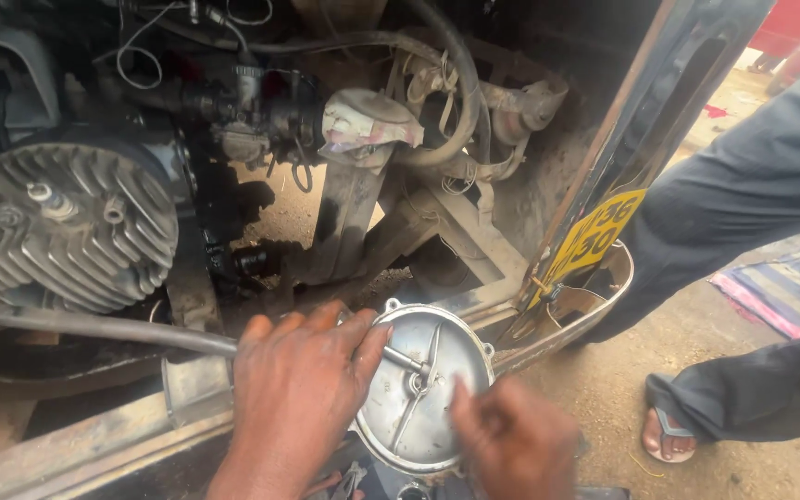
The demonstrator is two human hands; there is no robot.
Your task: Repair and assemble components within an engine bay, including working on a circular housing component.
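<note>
The left hand (293, 393) lies at the left edge of a round metal cover (423, 389), its fingers curled loosely over the rim and touching it, while the right hand (516, 440) sits at the cover's lower right, fingers bent toward the plate; it is blurred, so I cannot tell whether it grips the cover or only rests against it. The cover is a shallow, silvery disc with raised ribs crossing its face and a short metal pin (405, 359) standing out near its middle. It sits low in the view, tilted toward the camera, at the bottom of an open engine bay and just above the vehicle's worn metal sill (76, 454). To the upper left, well apart from the hands, is a finned cylinder head (67, 227), grey and dusty. A dark hose (94, 326) runs from the left edge toward the left hand. Above the cover hang a carburettor (247, 116), loose wires and a rag-wrapped part (363, 120). To the right stands an opened body panel carrying a yellow plate (594, 236). Beyond it a nearby person's dark trouser legs (743, 204) and a sandalled foot (668, 435) stand on sandy ground (604, 380), near a striped mat (789, 287).
</note>
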